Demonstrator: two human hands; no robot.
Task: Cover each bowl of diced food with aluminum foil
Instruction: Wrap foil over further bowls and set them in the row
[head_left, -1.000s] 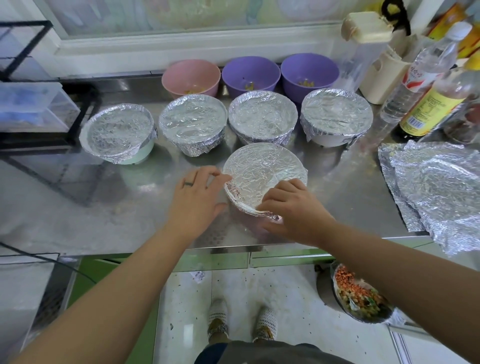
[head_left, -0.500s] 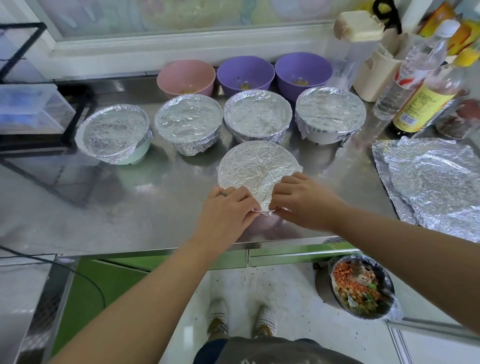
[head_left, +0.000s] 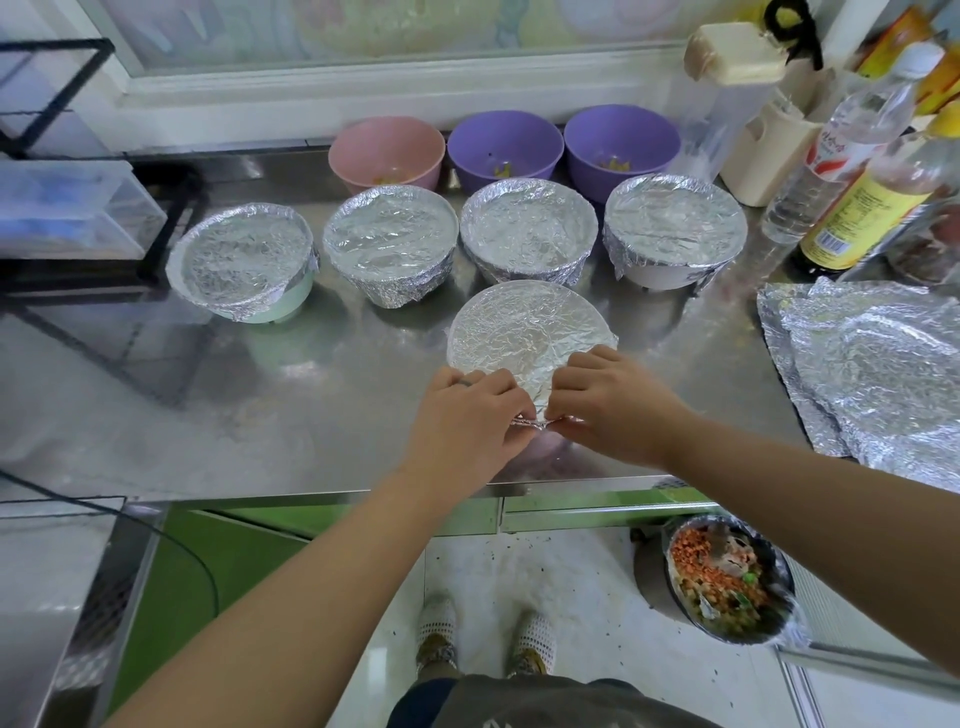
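Worktop: stainless steel worktop (head_left: 260, 415), which bears every item below except the bin.
12 o'clock, back: pink plastic bowl (head_left: 387, 150), left purple plastic bowl (head_left: 505, 143) and right purple plastic bowl (head_left: 621, 140). All three are uncovered, with yellow bits at the bottom.
10 to 1 o'clock, middle row: mint-green bowl (head_left: 241, 260), second foil-wrapped bowl (head_left: 389, 241), third foil-wrapped bowl (head_left: 527, 228) and white bowl (head_left: 675, 223), each capped in crinkled foil.
2 o'clock: clear plastic bottle (head_left: 841, 150) and yellow-labelled dark bottle (head_left: 872, 208), both upright.
3 o'clock: stack of loose crumpled foil sheets (head_left: 878, 364), lying flat, well apart from my right hand.
5 o'clock, on the floor: round lined bin (head_left: 722, 587) holding orange and green diced scraps.
In the way: my own hands hide the front bowl's near rim.
Task item: front bowl under a round foil sheet (head_left: 519, 332), mid-worktop, apart from the middle row. The bowl's body is hidden.
Left hand (head_left: 467, 415): my fingers are curled, pinching the foil's near edge at 6 o'clock.
Right hand (head_left: 613, 410): my fingers are curled, pinching the same edge, just beside my left.
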